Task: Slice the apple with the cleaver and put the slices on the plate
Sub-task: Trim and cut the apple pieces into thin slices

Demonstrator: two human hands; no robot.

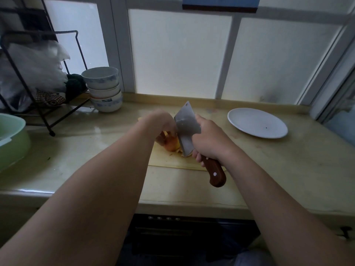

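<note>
Green basin (11, 139) at 9 o'clock; stacked bowls (103, 89) at 10 o'clock of the cutting board (169, 160). Left hand (163, 121), fingers curled down, holds the apple (172, 144) on the board. The cleaver (187, 129) stands blade-down, touching the apple's 3 o'clock side; right hand (209, 141) grips its wooden handle. White plate (257, 122) lies at 2 o'clock, apart from the board.

You are working backlit: pale daylight comes through the frosted window (178, 54) beyond your right grip (209, 139), and the room is dim. Your forearms (115, 179) read dark. Glare streaks the glossy counter (86, 143) left of the grip. The wide lens bows the window frame at the edges; near the bottom, everything softens.
</note>
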